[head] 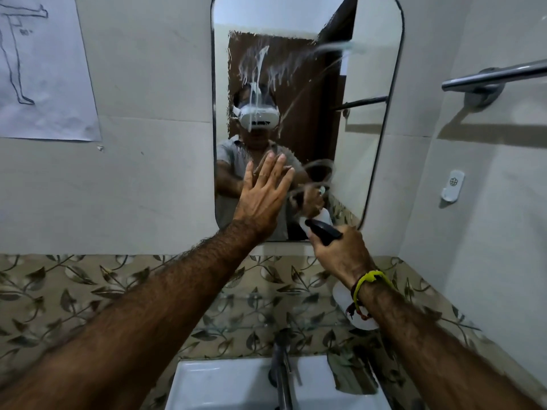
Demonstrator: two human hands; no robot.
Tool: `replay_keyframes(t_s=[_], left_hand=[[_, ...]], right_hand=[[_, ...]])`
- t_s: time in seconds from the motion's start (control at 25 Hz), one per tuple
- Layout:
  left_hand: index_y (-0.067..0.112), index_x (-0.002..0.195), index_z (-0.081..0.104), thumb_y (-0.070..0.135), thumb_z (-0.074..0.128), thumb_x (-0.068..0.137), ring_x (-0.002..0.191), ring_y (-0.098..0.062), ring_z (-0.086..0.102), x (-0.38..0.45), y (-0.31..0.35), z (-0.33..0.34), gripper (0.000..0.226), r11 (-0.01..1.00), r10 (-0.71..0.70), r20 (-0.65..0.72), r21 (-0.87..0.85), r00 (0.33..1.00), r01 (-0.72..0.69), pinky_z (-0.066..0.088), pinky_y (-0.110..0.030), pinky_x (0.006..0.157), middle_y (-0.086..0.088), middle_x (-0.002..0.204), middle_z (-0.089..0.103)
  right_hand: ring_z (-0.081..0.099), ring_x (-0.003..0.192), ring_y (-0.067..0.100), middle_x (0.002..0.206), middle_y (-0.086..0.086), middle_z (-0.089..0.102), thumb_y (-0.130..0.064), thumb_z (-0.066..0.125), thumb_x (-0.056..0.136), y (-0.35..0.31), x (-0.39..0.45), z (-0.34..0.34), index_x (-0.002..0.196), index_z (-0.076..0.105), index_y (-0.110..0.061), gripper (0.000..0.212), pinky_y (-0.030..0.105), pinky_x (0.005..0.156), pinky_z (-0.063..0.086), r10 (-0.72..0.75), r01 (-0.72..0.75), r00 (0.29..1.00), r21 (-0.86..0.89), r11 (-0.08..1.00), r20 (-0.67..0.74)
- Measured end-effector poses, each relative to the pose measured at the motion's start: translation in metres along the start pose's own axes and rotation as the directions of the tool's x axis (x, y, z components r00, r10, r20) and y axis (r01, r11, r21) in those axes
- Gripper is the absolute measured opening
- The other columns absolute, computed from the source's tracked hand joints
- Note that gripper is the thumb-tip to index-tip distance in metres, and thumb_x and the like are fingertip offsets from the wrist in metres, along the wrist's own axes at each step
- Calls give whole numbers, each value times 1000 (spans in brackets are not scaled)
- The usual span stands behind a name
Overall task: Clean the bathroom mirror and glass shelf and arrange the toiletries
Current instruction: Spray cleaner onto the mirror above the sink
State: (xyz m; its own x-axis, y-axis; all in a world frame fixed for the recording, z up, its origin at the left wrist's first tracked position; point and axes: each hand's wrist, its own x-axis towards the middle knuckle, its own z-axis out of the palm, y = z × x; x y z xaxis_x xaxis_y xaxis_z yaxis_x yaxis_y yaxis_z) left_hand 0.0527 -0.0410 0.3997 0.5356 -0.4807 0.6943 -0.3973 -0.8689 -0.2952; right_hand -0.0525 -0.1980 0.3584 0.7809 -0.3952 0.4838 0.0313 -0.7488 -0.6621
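Note:
The tall rounded mirror point(370, 93) hangs on the wall ahead, with white foam point(260, 69) running down its upper middle and a wet streak across the upper right. My left hand point(263, 196) lies flat on the lower glass, fingers straight and spread. My right hand point(340, 250) grips a white spray bottle with a black trigger head point(324, 230), its nozzle pointing toward the mirror's bottom edge. The bottle's body point(343, 297) shows below my wrist. A glass shelf point(266, 294) sits faintly below the mirror, over the leaf-patterned tiles.
A white sink point(222, 383) with a metal tap point(281, 365) sits below. A chrome towel bar point(491, 76) juts from the right wall, with a white hook point(453, 186) under it. A paper drawing point(44, 69) is taped on the left wall.

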Motion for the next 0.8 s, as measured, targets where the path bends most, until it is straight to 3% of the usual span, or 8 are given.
replay_keyframes(t_s=[0.16,0.4,0.64,0.8], left_hand=[[17,157,7,24,67,84,151,-32,-14,-1,5,0,94,1000,22,32,-6,999,-22,4,-61,120,-12,164,-10],[16,156,13,24,69,83,151,-33,-10,15,10,-10,92,999,22,-29,-25,999,-23,7,-62,119,-13,164,-6],[17,156,9,30,66,85,151,-33,-12,26,12,-23,92,999,35,-6,-17,999,-35,8,-61,119,-13,164,-10],[17,156,8,31,66,86,151,-32,-12,38,2,-36,92,1000,20,9,-2,1000,-20,6,-61,120,-12,164,-11]], right_hand=[[65,80,35,88,11,69,-51,62,85,13,0,-1,89,66,-14,37,40,73,58,58,-54,998,-184,981,14],[61,64,31,69,7,63,-50,65,84,-4,27,-38,76,64,-13,38,33,60,53,38,-41,979,-10,999,-201],[62,65,30,71,6,65,-48,63,86,-5,30,-46,76,63,-13,37,31,61,52,53,-67,981,-68,995,-187],[64,66,27,70,4,65,-49,66,84,-21,39,-56,73,61,-17,35,34,62,56,11,-2,981,48,999,-195]])
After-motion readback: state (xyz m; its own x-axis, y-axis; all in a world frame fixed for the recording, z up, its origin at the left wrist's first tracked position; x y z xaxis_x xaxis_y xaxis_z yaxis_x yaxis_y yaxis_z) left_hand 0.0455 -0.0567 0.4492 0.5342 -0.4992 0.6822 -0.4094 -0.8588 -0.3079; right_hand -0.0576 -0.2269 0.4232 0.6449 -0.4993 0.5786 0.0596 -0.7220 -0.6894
